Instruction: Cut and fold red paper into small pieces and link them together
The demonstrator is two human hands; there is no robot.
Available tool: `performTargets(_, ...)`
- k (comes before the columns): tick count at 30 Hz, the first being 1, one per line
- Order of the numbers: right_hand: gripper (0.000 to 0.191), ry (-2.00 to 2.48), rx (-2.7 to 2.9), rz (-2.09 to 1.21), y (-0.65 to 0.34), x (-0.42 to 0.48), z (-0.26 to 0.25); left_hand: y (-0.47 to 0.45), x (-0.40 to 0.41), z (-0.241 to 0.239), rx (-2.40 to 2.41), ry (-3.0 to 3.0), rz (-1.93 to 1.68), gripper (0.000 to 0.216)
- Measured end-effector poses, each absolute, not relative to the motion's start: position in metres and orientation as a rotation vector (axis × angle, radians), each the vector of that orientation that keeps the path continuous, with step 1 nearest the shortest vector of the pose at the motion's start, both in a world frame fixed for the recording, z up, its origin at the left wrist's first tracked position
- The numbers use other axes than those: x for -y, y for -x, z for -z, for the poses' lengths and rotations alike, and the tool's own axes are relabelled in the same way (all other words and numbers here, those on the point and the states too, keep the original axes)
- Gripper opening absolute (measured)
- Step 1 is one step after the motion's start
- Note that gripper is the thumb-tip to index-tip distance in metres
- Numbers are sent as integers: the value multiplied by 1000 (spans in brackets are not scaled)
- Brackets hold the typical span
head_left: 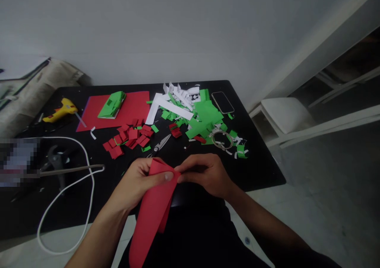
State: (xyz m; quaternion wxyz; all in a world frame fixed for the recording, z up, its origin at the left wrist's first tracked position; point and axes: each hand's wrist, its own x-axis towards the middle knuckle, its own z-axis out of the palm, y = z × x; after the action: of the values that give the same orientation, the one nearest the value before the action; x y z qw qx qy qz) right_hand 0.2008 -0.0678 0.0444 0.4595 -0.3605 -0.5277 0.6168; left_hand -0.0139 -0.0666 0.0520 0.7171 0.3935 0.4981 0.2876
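A sheet of red paper (pixel 154 208), folded or rolled over on itself, hangs down over my lap at the table's front edge. My left hand (pixel 142 177) is closed on its upper part, the thumb lying across the front. At the paper's upper right edge, my right hand (pixel 204 173) pinches it between thumb and fingers. Just beyond my hands lie scissors (pixel 162 143), partly hidden at the handle end. Several small folded red paper pieces (pixel 130 137) are heaped to the left of the scissors.
Green paper (pixel 204 117) and white scraps (pixel 181 95) are strewn at the back centre. A phone (pixel 222 102) and a ring (pixel 222 140) lie at right. A folded green stack (pixel 113 105) rests on a red sheet (pixel 136 105). At left are a yellow glue gun (pixel 63 109) and a white cable (pixel 90 189).
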Motion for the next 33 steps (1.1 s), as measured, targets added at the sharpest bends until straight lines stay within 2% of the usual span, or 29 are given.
performTargets(33, 20, 812, 1389, -1403, -202, 65, -45, 6, 67, -56, -1065, -842, -757, 30)
